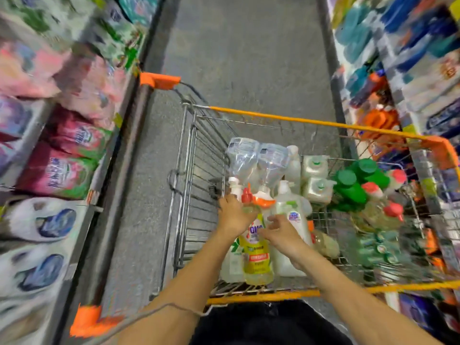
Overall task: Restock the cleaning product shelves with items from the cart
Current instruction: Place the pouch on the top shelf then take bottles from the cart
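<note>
A wire cart (261, 115) with orange rails stands in the aisle, loaded with cleaning bottles. My left hand (232, 216) grips the neck of a yellow dish-soap bottle (257, 255) with a red cap at the cart's near left. My right hand (281, 235) hovers with loosely spread fingers against a white pump bottle (290, 210) just right of the yellow one. Two clear refill bottles (256, 160) stand upside down behind them. Green-capped bottles (356, 183) and red-capped ones (388, 207) lie to the right.
Shelves of pink and white detergent bags (62, 170) run along the left, with an orange shelf corner guard (87, 319) near my elbow. Blue and orange packs (398, 83) fill the right shelves. Grey aisle floor (249, 46) stretches ahead beyond the cart.
</note>
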Demonstrator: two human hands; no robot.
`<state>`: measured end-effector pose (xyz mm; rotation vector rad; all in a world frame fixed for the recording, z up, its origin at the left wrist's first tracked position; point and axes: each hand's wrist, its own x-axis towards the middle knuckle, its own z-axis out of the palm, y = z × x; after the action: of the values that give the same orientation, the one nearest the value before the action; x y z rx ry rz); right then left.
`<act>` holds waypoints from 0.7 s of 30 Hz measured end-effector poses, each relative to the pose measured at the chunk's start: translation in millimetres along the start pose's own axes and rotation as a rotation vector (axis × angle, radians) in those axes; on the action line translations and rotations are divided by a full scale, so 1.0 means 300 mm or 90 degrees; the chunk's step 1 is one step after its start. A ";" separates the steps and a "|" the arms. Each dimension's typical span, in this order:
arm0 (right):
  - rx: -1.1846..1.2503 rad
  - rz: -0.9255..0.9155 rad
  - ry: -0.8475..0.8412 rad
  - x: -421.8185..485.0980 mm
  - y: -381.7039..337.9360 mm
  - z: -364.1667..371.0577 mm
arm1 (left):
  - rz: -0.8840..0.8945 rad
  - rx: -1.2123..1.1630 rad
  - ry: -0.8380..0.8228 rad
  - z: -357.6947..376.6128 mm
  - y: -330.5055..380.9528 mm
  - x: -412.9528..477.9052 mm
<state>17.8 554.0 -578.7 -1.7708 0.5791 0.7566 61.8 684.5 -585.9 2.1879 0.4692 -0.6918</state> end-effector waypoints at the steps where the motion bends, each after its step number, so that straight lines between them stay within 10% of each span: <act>1: -0.024 0.000 0.001 0.022 0.005 0.025 | -0.004 0.013 -0.010 0.009 -0.009 0.017; 10: -0.065 -0.053 0.023 0.042 0.070 0.115 | 0.018 -0.005 -0.046 0.059 -0.081 0.053; 21: 0.176 -0.174 0.078 -0.042 -0.015 -0.085 | 0.114 -0.385 -0.235 0.021 0.073 -0.100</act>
<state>17.8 531.3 -560.7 -1.6022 0.4839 0.3620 47.7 662.7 -558.6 1.4746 0.2408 -0.7214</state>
